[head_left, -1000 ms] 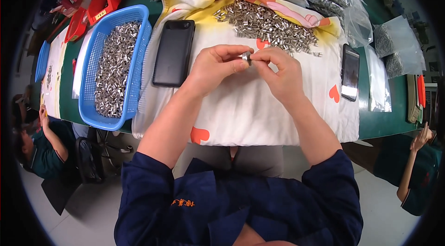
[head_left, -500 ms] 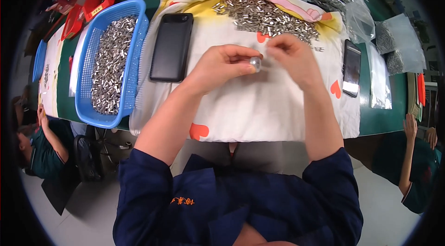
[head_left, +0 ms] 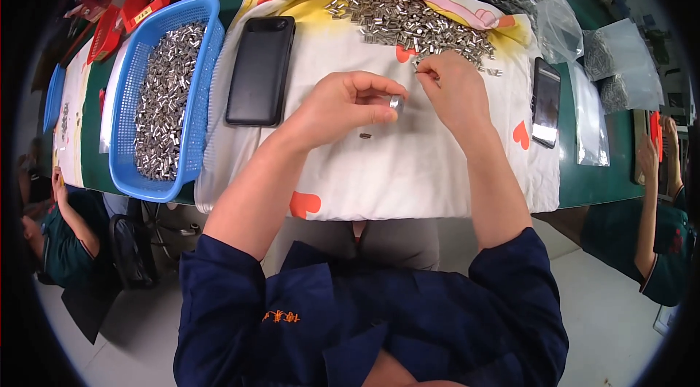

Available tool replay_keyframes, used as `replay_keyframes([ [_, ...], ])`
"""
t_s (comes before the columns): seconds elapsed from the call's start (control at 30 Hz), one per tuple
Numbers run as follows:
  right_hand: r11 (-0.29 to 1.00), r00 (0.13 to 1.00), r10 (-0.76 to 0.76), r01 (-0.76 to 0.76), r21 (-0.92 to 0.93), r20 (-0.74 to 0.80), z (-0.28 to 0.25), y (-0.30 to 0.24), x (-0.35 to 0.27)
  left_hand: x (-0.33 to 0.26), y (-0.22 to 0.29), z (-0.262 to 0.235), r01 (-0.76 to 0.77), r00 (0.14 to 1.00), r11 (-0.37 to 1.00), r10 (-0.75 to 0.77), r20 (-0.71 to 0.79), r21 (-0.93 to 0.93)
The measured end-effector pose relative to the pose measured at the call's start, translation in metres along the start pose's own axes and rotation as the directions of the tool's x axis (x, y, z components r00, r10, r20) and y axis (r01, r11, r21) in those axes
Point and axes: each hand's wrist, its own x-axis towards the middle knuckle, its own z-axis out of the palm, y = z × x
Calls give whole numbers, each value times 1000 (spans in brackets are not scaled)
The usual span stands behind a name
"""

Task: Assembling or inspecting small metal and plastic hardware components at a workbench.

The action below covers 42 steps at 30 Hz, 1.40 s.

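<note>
My left hand (head_left: 341, 104) hovers over the white cloth (head_left: 408, 168) and pinches a small shiny metal sleeve (head_left: 396, 103) between thumb and fingertips. My right hand (head_left: 453, 88) is just to its right, at the near edge of the pile of small metal sleeves (head_left: 412, 22), with its fingertips pinched on one tiny piece (head_left: 418, 71). One dark loose piece (head_left: 365, 136) lies on the cloth below my left hand.
A black phone (head_left: 260, 70) lies left of my hands; another phone (head_left: 545, 101) lies at the right. A blue basket (head_left: 124, 143) full of metal sleeves stands at the left. Clear bags of parts (head_left: 612, 59) lie at the back right. Other people sit at both sides.
My hands have come apart: the right hand moved up and right to the pile's edge, while the left hand stayed with the metal sleeve.
</note>
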Motion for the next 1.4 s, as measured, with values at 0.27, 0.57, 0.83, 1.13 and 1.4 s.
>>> replay_keyframes([
  [0.27, 973, 999, -5, 13, 229, -37, -2, -5, -2, 3, 0, -4, -56, 993, 996, 48, -104, -76],
  [0.57, 764, 994, -83, 23, 645, 64, -9, -25, -9, 3, -3, -6, -87, 986, 977, 56, -157, -196],
  [0.83, 799, 993, -116, 104, 592, -18, -7, -22, -9, 8, -2, -5, -91, 985, 976, 58, -165, -198],
  [1.13, 900, 903, -354, 400, 172, -242, -4, -33, -10, 8, -3, -8, -92, 974, 985, 120, -192, 146],
  [1.4, 893, 940, -268, 324, 311, -210, -3, -42, -19, -2, -3, -8, -167, 973, 985, 171, -156, 40],
])
